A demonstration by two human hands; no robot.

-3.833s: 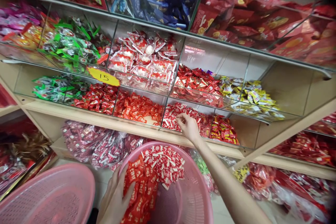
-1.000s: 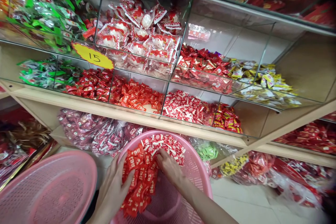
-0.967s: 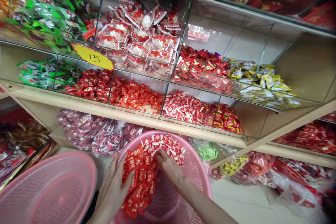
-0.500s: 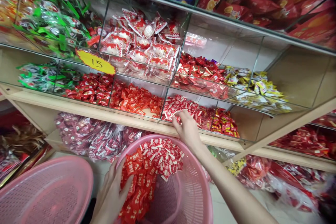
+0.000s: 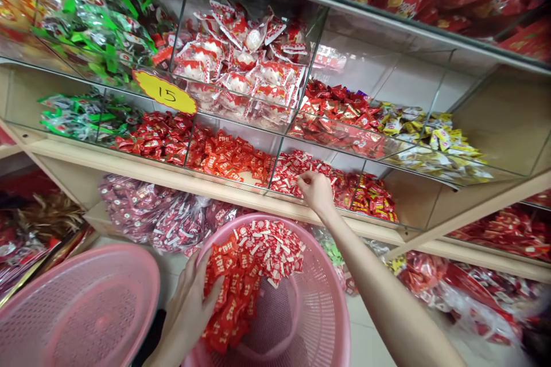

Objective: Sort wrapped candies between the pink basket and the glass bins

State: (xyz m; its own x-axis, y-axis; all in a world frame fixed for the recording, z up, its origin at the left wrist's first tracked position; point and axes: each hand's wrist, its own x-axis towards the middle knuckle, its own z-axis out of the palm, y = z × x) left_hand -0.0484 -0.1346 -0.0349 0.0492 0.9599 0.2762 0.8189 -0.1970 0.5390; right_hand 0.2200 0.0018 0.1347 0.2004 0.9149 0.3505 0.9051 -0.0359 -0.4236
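Note:
My left hand (image 5: 187,304) grips the left rim of a pink plastic basket (image 5: 340,304), its thumb on the inner side against the candies. In that basket lie red-orange wrapped candies (image 5: 232,292) and, behind them, a pile of small red-and-white wrapped candies (image 5: 273,246). My right hand (image 5: 318,192) is at the front of a low shelf bin, its fingertips curled together over more red-and-white candies (image 5: 290,172). Whatever those fingertips may hold is too small or hidden to make out.
A second pink basket (image 5: 81,309) stands at the left. Clear-walled shelves hold several kinds of candy, with a yellow "15" price tag (image 5: 166,92) in front. A wooden shelf edge (image 5: 241,200) runs behind the basket. Bagged candies (image 5: 146,206) lie below it.
My right hand has drawn its fingers closer together at the bin's front edge and shifted slightly right in view. My left hand keeps its hold on the basket. The view has shifted slightly.

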